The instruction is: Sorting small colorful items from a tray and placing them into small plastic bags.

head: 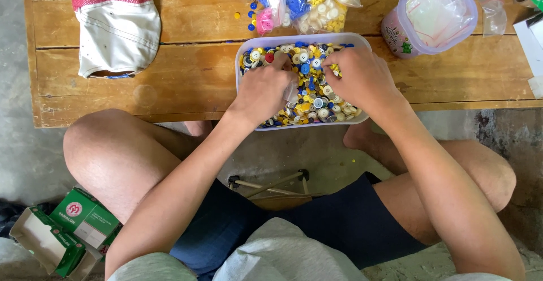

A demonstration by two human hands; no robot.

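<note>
sorting step in hand, judged from the pose: both hands are sunk into the white tub (247,48) of mixed buttons (314,101) at the near edge of the wooden bench (186,77). left hand (264,88) is curled, fingers drawn together and pressed into the pile, with what looks like a small clear bag edge beside it; nothing definite can be seen clamped. right hand (361,76) is bent over the right half, fingertips pinched together among the buttons, grip contents hidden. next move probably calls for a fine pinch on a single button, since pieces are small and heaped. buttons are seen as yellow, blue, white and black discs, filling the tub. bagged sorted buttons (300,3) lie far of it, a lidded jar (432,15) far right, a cap (116,23) far left.
</note>
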